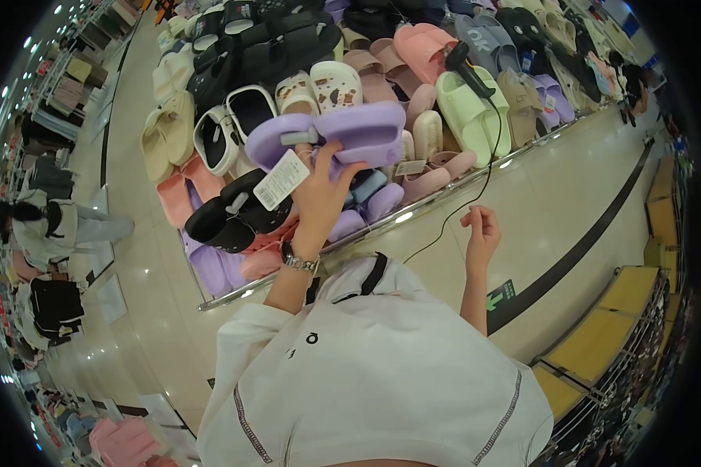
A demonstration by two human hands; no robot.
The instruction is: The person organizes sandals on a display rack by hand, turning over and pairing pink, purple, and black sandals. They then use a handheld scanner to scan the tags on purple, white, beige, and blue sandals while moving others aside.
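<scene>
My left hand (323,183) grips a pair of purple slippers (362,128) above the front of the shoe display. A white price tag (282,180) hangs from the pair beside my wrist, which wears a watch. Under and around them lie black slippers (214,226), white clogs with cartoon prints (336,86) and other purple slippers (383,201). My right hand (483,227) hangs over the floor, right of the display's front edge. Its fingers are loosely curled in, and I see nothing in them.
A black handheld scanner (467,70) rests on pale green slippers (475,113); its cord (475,194) runs down toward my waist. A metal rail (413,214) edges the display. Yellow-topped benches (600,327) stand at right. Another person (62,222) stands by the clothes racks at left.
</scene>
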